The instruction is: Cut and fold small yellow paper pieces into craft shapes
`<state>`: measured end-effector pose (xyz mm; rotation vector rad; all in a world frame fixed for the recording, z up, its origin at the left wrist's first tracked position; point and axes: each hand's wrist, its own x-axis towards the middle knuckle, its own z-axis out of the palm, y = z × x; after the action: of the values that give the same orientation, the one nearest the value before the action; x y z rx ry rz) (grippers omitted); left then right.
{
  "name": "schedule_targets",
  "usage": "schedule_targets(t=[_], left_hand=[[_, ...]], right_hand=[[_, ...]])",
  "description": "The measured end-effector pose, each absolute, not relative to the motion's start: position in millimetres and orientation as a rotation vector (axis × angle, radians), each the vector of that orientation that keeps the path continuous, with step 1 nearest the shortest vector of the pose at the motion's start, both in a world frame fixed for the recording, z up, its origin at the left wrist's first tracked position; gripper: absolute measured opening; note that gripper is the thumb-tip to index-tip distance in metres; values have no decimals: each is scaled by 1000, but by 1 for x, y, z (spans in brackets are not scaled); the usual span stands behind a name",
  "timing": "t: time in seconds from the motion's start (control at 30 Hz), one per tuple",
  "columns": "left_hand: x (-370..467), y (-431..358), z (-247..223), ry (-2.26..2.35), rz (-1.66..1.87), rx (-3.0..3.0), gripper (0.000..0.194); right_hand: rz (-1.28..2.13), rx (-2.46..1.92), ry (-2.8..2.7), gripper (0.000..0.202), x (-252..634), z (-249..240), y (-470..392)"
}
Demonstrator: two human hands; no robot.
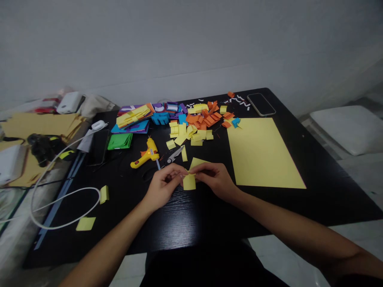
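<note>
Between my two hands, a small piece of yellow paper is pinched along its upper edge. My left hand grips its left corner with thumb and fingertips, and my right hand does the same on the right. Just behind them lies another yellow paper piece. A pair of scissors rests a little beyond my left hand, its handles dark against the table. Left of the scissors is a yellow glue gun. Folded yellow paper pieces form a loose pile farther back.
A large yellow sheet covers part of the black table at right, with a phone behind it. Orange pieces, a green paper stack and stacked coloured papers lie toward the back. A white cable loops at left.
</note>
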<state>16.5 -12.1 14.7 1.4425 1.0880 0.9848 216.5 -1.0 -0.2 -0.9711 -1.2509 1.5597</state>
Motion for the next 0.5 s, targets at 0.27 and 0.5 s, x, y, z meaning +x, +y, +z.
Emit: schedule_targets(t=[0.27,0.5], left_hand=[[12,-15,11,1060,1003,1701,13],[20,-15,9,1159,1089,1576,16]], right_hand=[[1497,-990,-1281,20,214,-2,-2],[1475,-988,-1238,25,212,-6,-5]])
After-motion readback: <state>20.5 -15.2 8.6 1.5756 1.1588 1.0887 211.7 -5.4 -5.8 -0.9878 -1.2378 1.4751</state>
